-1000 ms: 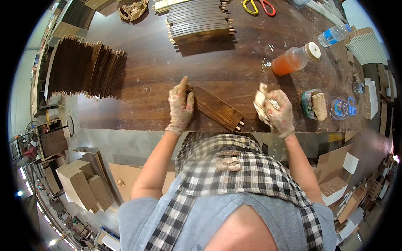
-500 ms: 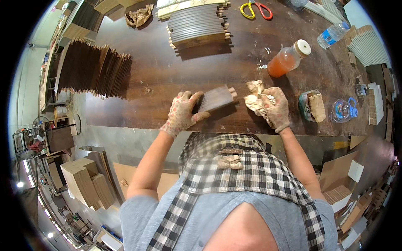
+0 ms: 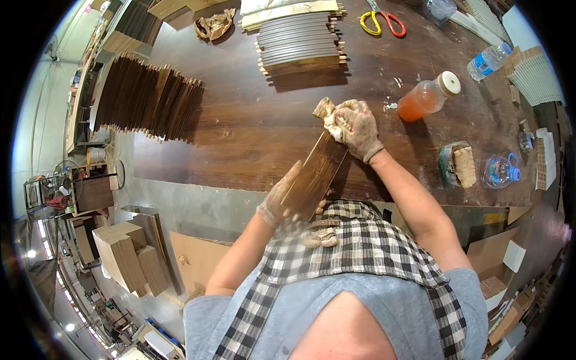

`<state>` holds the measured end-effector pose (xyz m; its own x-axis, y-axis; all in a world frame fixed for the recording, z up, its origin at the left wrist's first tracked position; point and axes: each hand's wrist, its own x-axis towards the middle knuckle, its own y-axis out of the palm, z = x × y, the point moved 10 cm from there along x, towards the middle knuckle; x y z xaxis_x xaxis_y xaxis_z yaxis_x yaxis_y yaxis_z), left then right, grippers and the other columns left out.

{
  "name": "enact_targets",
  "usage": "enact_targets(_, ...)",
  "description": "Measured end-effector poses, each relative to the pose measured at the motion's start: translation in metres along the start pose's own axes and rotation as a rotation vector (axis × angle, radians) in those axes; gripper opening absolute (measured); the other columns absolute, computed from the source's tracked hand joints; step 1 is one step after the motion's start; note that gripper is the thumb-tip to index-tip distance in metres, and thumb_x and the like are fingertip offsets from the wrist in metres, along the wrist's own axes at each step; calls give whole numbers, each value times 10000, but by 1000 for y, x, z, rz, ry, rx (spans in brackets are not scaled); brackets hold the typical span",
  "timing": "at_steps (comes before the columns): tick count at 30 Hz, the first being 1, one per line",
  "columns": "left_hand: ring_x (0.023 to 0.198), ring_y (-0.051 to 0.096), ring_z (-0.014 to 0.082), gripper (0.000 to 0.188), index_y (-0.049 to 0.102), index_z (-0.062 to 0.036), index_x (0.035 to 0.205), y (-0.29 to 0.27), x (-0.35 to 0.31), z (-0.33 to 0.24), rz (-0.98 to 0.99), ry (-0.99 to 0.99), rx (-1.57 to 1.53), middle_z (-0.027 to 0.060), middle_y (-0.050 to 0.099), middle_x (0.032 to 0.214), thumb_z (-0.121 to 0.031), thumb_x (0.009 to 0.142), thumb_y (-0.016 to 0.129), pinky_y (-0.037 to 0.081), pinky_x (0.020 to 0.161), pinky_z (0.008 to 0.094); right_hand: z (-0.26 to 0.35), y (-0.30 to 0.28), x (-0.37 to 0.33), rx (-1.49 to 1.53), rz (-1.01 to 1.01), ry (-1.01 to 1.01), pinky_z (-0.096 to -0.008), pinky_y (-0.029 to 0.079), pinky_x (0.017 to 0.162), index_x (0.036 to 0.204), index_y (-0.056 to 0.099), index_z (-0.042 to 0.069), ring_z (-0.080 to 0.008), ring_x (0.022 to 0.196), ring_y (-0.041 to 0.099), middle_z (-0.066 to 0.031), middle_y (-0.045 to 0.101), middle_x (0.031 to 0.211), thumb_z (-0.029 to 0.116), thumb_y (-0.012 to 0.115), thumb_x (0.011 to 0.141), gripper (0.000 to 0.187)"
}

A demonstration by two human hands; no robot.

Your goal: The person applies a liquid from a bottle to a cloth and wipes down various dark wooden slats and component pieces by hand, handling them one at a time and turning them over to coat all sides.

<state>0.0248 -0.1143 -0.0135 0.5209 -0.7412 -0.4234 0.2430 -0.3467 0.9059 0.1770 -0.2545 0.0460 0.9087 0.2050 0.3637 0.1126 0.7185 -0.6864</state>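
Observation:
A dark brown wooden board (image 3: 317,175) with pale dowel ends is tilted up over the table's front edge. My gloved left hand (image 3: 281,195) grips its near end along the left side, with the fingers partly hidden behind it. Bunched in my gloved right hand (image 3: 358,129) is a crumpled cream rag (image 3: 329,115), pressed against the board's far end. Beyond the hands, a stack of grooved dark boards with dowel ends (image 3: 300,45) lies on the table. A long row of similar boards (image 3: 144,99) stands on edge at the left.
On the brown table (image 3: 240,150) stand a bottle of orange liquid (image 3: 420,101), a clear water bottle (image 3: 489,62), a cut container with a tan sponge-like block (image 3: 459,165) and a blue-handled bottle (image 3: 501,171). Scissors (image 3: 384,23) and crumpled brown paper (image 3: 215,25) lie farther back.
The board has been lifted and turned, its near end now toward my body. My right hand has brought the rag leftward and away from me onto the board's far end.

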Motion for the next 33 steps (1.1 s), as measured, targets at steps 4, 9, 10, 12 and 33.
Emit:
enact_targets(4, 1065, 691, 395, 679, 469, -2, 1449, -16, -9, -47, -64, 77, 111, 288, 630, 1272, -553, 1055, 427, 626, 821, 538, -10, 2, 0, -70, -102, 24, -436, 497, 886, 929, 724, 83, -311, 1018, 597, -88, 670, 1059, 238, 738, 846, 177)
enact_targets(9, 960, 715, 311, 601, 547, 10, 1386, -25, -51, -170, -540, 361, 1337, 194, 703, 1127, -472, 1029, 560, 601, 829, 435, -10, 1, -7, -85, -144, 57, -433, 491, 880, 979, 722, 80, -313, 1015, 597, -92, 668, 1055, 153, 750, 834, 164)
enact_targets(10, 1027, 684, 321, 642, 516, 12, 1416, -15, -63, -186, -596, 480, 1493, 203, 679, 1174, -468, 999, 605, 569, 883, 446, -14, -1, -8, -68, -149, 76, -430, 491, 883, 981, 721, 75, -313, 1012, 604, -97, 671, 1050, 146, 750, 836, 164)
enact_targets(12, 1162, 623, 341, 755, 454, 16, 1475, 19, -86, -212, -704, 735, 1800, 221, 633, 1269, -459, 940, 694, 506, 991, 468, -25, -2, -10, -34, -167, 113, -423, 492, 890, 987, 720, 65, -312, 1004, 619, -108, 677, 1038, 132, 749, 842, 162)
enact_targets(33, 1268, 553, 368, 584, 635, -56, 1308, 155, -240, -337, -1126, 1274, 2586, 172, 586, 1390, -96, 741, 771, 463, 1077, 465, -12, 7, -12, -142, -213, 166, -398, 493, 923, 1015, 681, 8, -294, 1011, 627, -113, 663, 1056, 44, 702, 901, 122)
